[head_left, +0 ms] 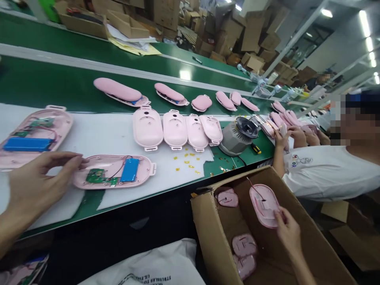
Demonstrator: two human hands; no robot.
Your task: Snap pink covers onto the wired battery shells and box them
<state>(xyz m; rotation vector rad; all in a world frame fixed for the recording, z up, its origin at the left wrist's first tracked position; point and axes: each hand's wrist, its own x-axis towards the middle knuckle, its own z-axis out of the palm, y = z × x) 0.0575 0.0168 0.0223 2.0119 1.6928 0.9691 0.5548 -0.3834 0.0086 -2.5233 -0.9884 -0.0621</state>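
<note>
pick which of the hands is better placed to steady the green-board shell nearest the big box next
Left, most likely: the left hand is at one end of that green-board shell, while the right hand holds a pink part at the big box.

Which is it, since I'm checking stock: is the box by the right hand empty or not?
Not empty: pink covers lie inside the box; the right hand holds another.

Tube lights (364, 24) glow at upper right; glare whitens the green worktop (74, 81) above centre; the lower left is dim.
</note>
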